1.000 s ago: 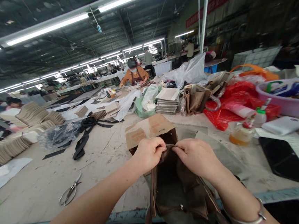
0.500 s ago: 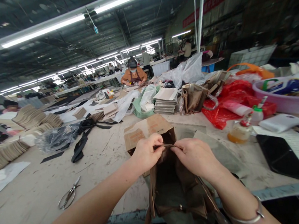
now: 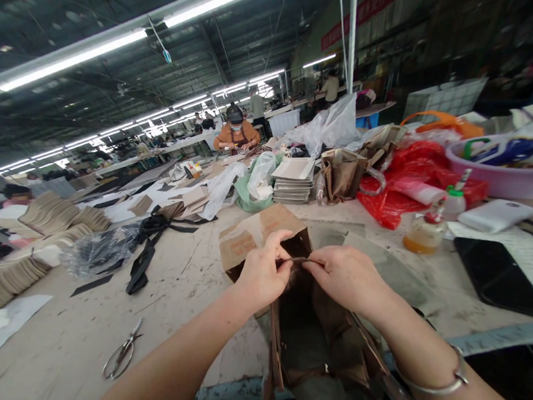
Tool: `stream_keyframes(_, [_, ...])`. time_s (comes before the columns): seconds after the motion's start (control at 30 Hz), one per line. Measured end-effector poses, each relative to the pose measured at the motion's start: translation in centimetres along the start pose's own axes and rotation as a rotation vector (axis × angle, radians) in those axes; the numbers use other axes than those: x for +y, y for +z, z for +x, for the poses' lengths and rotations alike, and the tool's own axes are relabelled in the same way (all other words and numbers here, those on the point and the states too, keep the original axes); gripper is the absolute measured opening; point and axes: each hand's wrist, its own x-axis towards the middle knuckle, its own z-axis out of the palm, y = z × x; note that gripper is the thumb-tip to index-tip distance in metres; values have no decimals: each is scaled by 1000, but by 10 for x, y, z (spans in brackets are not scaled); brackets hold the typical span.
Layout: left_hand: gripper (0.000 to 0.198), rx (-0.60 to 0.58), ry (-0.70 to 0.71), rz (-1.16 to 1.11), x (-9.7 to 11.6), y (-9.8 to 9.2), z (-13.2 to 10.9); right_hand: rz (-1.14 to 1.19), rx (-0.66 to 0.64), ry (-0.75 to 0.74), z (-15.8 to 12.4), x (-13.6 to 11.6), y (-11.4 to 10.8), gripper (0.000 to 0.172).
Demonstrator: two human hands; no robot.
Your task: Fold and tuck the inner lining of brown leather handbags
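Note:
A brown bag (image 3: 323, 338) stands open toward me at the table's front edge, its dark inside showing. My left hand (image 3: 266, 271) pinches the bag's far top edge, with its index finger partly raised. Close beside it, my right hand (image 3: 343, 274) pinches the same edge between thumb and fingers. The two sets of fingertips are a small gap apart. Just behind my hands lies an open cardboard box (image 3: 260, 228), its dark opening partly hidden by my left hand.
Scissors (image 3: 122, 351) lie at the left front. Stacked panels (image 3: 293, 182), a red plastic bag (image 3: 414, 181), a bottle of amber liquid (image 3: 423, 237), a black tablet (image 3: 499, 273) and a purple basin (image 3: 511, 175) surround the work area. A person (image 3: 236, 131) sits across the table.
My left index finger has lifted and stretched away from the thumb. Both hands remain at the bag's edge. The whole view has shifted slightly.

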Motion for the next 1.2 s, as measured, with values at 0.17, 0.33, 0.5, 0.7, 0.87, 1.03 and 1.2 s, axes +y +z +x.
stream_keyframes(0.17, [54,-1,-30,-36,-2,-1,0,136,6,-64,-2,6,0,24])
stream_keyframes(0.33, [53,-12,-32,-52,-2,-1,1,140,55,-123,3,2,2,22])
stream_keyframes(0.5, [55,-38,-49,-125,-5,-4,2,75,36,-103,11,0,4,22])
stream_keyframes(0.7, [78,-128,-144,-316,-11,-10,0,81,62,-96,13,1,5,21])
stream_keyframes(0.87, [68,-17,-180,-244,-14,-6,1,103,79,-78,14,4,7,21])
stream_keyframes(1.03, [62,37,-189,-170,-14,-4,4,156,81,-68,14,7,9,21])
stream_keyframes(1.2, [65,22,-187,-186,-12,-4,5,184,89,-83,14,9,10,19])
